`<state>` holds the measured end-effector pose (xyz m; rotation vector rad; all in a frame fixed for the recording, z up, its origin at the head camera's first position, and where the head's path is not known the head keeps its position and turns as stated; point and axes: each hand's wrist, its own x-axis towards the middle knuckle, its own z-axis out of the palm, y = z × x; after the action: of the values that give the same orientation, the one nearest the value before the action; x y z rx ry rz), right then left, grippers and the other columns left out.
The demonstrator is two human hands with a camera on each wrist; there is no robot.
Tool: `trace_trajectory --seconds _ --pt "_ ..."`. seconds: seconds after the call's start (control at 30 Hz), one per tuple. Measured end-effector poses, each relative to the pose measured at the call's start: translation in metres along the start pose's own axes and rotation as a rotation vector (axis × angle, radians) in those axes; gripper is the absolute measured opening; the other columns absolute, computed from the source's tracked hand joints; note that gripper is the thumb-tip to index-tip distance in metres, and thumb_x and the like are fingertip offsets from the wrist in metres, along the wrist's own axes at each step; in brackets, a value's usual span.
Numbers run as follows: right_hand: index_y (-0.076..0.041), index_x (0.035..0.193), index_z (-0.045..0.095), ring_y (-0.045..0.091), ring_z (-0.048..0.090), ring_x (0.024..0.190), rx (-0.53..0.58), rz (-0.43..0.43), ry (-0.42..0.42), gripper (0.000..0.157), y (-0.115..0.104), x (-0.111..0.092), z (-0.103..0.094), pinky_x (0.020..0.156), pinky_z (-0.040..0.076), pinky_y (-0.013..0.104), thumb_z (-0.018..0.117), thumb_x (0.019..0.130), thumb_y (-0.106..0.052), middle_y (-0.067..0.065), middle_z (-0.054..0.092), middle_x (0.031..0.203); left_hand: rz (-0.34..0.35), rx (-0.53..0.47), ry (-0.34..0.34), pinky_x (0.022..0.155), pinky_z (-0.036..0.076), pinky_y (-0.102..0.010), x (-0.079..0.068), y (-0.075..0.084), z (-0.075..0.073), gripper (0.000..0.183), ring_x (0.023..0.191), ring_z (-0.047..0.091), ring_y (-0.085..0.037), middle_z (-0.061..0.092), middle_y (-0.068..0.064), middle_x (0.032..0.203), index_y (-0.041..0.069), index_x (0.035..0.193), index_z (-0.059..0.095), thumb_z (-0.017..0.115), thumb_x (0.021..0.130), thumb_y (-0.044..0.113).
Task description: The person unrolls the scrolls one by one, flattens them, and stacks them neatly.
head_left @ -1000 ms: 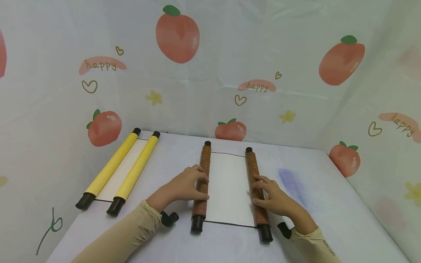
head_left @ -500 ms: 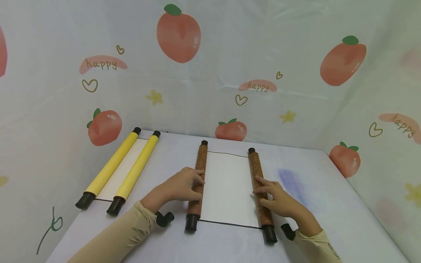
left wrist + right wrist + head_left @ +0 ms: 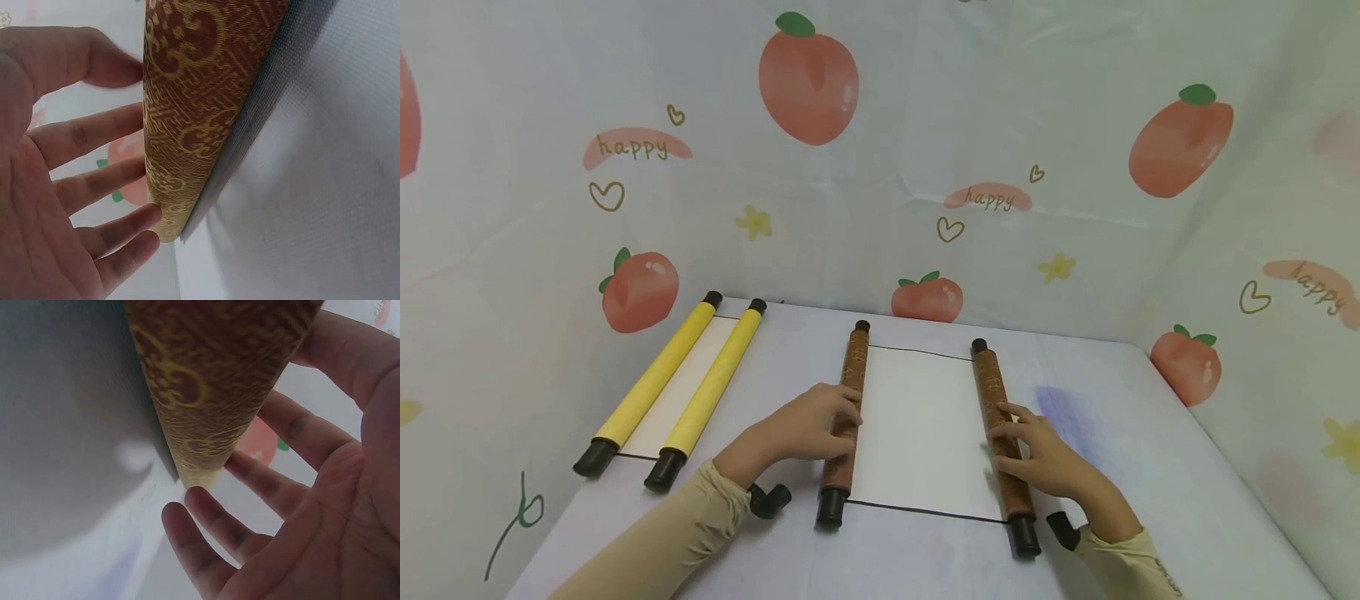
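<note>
Brown cloth-covered scroll w/ gold pattern & black end caps (image 3: 830, 510) lay part-unrolled on the white-covered table (image 3: 1187, 450), plain white sheet (image 3: 925, 425) showing btwn its L roller (image 3: 857, 358) & R roller (image 3: 990, 379). L hand (image 3: 805, 423) touched the L roller approx. midway, fingers loosely spread, thumb apart, no firm hold. R hand (image 3: 1048, 454) did likewise on the R roller, fingers fanned. Yellow scroll w/ black ends (image 3: 716, 379), also part-open, lay well apart, on the L side. Purple smudge (image 3: 1067, 421) on the table, just R of the R roller. Fruit-print white cloth (image 3: 880, 183) hung behind.
</note>
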<state>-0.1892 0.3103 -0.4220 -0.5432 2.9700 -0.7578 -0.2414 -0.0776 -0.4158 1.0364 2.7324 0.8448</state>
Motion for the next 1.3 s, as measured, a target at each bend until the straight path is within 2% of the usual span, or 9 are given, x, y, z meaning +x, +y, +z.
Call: trace_trajectory --seconds 0.13,0.33,0.5,0.73,0.87,1.0,1.13,1.23,1.3 --pt "-0.02 0.113 0.069 0.056 0.034 0.133 -0.017 0.011 0.007 0.029 0.002 -0.002 -0.004 0.097 0.034 0.071 0.075 0.084 -0.023 0.017 0.038 0.152 -0.01 0.029 0.003 0.101 0.046 -0.045 -0.003 0.001 -0.001 0.028 0.126 0.05 -0.03 0.057 -0.005 0.135 0.017 0.105 0.075 0.074 0.082 0.033" --pt "-0.02 0.121 0.066 0.059 0.031 0.131 -0.012 0.049 -0.025 0.035 0.005 -0.007 -0.012 0.093 0.036 0.073 0.072 0.087 -0.022 0.02 0.034 0.154 -0.067 0.053 0.021 0.096 0.047 -0.044 -0.008 0.002 -0.005 0.041 0.123 0.049 -0.026 0.054 -0.004 0.134 0.018 0.108 0.074 0.081 0.076 0.042" --pt "-0.017 0.125 0.065 0.057 0.029 0.132 0.019 0.044 -0.04 0.037 0.007 -0.011 -0.015 0.09 0.039 0.069 0.068 0.087 -0.016 0.02 0.029 0.158 -0.085 0.045 0.019 0.096 0.048 -0.044 -0.009 0.001 -0.008 0.042 0.124 0.048 -0.028 0.053 -0.006 0.136 0.015 0.109 0.074 0.082 0.075 0.038" --pt "-0.01 0.125 0.066 0.052 0.027 0.137 0.036 0.015 -0.064 0.039 0.008 -0.012 -0.017 0.097 0.035 0.068 0.063 0.086 -0.007 0.015 0.029 0.16 -0.072 0.026 -0.005 0.107 0.042 -0.048 -0.009 -0.001 -0.01 0.037 0.136 0.042 -0.036 0.052 -0.009 0.146 0.011 0.108 0.075 0.079 0.076 0.028" --pt "-0.01 0.125 0.066 0.049 0.028 0.137 0.039 0.026 -0.081 0.039 0.008 -0.013 -0.019 0.097 0.038 0.066 0.061 0.087 -0.006 0.015 0.029 0.16 -0.076 0.011 -0.012 0.104 0.044 -0.046 -0.009 -0.003 -0.009 0.035 0.136 0.043 -0.035 0.053 -0.01 0.145 0.012 0.107 0.076 0.075 0.074 0.025" --pt "-0.011 0.123 0.066 0.051 0.03 0.135 0.034 0.025 -0.075 0.033 0.009 -0.015 -0.021 0.095 0.039 0.066 0.063 0.09 -0.01 0.017 0.032 0.158 -0.072 0.015 -0.008 0.105 0.044 -0.046 -0.01 -0.005 -0.01 0.036 0.135 0.045 -0.035 0.054 -0.01 0.143 0.011 0.106 0.075 0.073 0.073 0.024" --pt "-0.012 0.123 0.066 0.054 0.031 0.134 0.026 0.023 -0.064 0.033 0.012 -0.017 -0.021 0.095 0.037 0.069 0.068 0.091 -0.02 0.02 0.034 0.156 -0.049 0.05 0.013 0.106 0.043 -0.048 -0.011 -0.007 -0.01 0.029 0.132 0.048 -0.035 0.056 -0.01 0.141 0.012 0.103 0.076 0.073 0.076 0.024" --pt "-0.013 0.126 0.064 0.054 0.029 0.135 0.033 0.03 -0.067 0.037 0.014 -0.018 -0.022 0.096 0.036 0.071 0.07 0.091 -0.025 0.02 0.033 0.156 -0.054 0.059 0.016 0.104 0.045 -0.049 -0.012 -0.008 -0.012 0.029 0.13 0.05 -0.034 0.056 -0.009 0.14 0.014 0.103 0.075 0.076 0.079 0.03" --pt "-0.013 0.128 0.062 0.055 0.029 0.136 0.034 0.033 -0.07 0.041 0.015 -0.018 -0.023 0.096 0.035 0.072 0.071 0.09 -0.026 0.021 0.032 0.156 -0.067 0.06 0.009 0.103 0.046 -0.047 -0.014 -0.007 -0.013 0.034 0.13 0.05 -0.033 0.055 -0.008 0.14 0.015 0.106 0.074 0.078 0.079 0.037"
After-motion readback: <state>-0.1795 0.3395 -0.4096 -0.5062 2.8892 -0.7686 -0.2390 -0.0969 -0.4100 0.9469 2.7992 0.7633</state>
